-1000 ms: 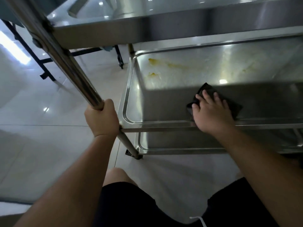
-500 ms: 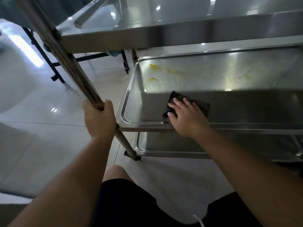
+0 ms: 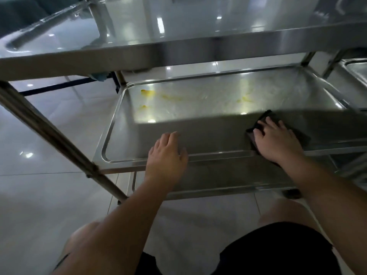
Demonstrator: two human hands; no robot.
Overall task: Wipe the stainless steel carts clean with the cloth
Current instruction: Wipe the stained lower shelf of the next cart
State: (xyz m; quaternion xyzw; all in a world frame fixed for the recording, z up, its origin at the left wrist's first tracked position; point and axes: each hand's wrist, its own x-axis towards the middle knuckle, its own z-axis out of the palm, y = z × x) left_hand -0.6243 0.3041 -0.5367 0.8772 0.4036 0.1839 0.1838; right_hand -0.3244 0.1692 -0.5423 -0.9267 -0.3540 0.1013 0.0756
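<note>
On the middle shelf (image 3: 198,108) of the steel cart (image 3: 178,50), near its front right corner, the right hand (image 3: 278,139) lies flat on a dark cloth (image 3: 301,135), fingers spread and fairly straight, pressing it down onto the metal rather than curling round it. Parts of the cloth show beyond the fingertips and to the right of the hand, all within the shaded front half of the shelf. The left hand (image 3: 166,153) is apart from it, further left along the same shelf, over the front rim (image 3: 218,154); its fingers are loose and slightly bent, and its grip closes on nothing. Whether the palm actually touches the rim is hard to tell.

Toward the back of the shelf, in the lit strip, yellow smears (image 3: 148,93) sit near the rear left corner, with fainter yellow marks (image 3: 245,99) further right. Above, the top shelf reflects ceiling lights. A slanted cart leg (image 3: 51,132) crosses the left side of the view. Below the middle shelf a lower shelf (image 3: 218,175) is visible. A second steel cart (image 3: 355,70) stands just beside, at the right edge. Underneath all lies a glossy tiled floor (image 3: 39,195), and the person's black shorts (image 3: 268,251) fill the bottom of the view.
</note>
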